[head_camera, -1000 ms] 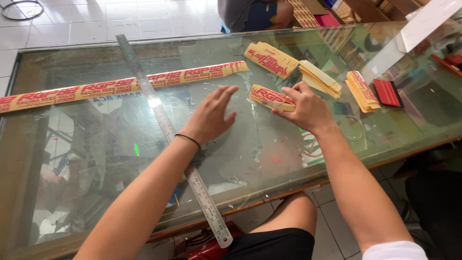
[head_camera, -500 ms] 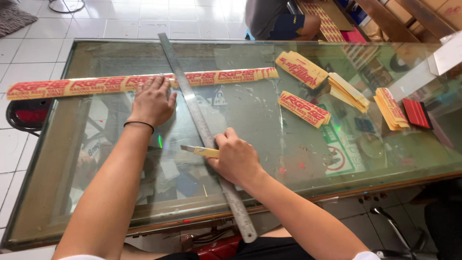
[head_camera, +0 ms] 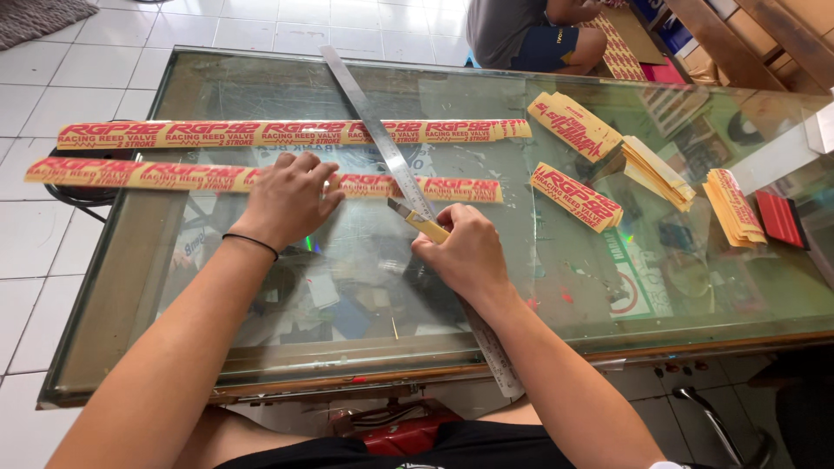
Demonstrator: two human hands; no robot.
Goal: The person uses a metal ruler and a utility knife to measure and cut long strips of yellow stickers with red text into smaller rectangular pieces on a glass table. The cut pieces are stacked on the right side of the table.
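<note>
Two long yellow sticker strips with red lettering lie across the glass table (head_camera: 122,287) as we work: the far strip (head_camera: 287,133) sits untouched, while our left hand (head_camera: 287,198) presses flat, fingers spread, on the near strip (head_camera: 156,174). A long steel ruler (head_camera: 382,148) runs at a slant from the far edge of the table over both strips and past the near edge. Our right hand (head_camera: 465,252) is closed around a yellow-handled utility knife (head_camera: 417,221), its blade tip set on the near strip right beside the ruler's edge. Further right, well apart from our hands, cut stickers sit in small stacks (head_camera: 575,197), with another fanned pile (head_camera: 734,207) next to a red block (head_camera: 779,217). Beyond the table a seated person (head_camera: 530,35) is partly in view on the tiled floor (head_camera: 52,69).
</note>
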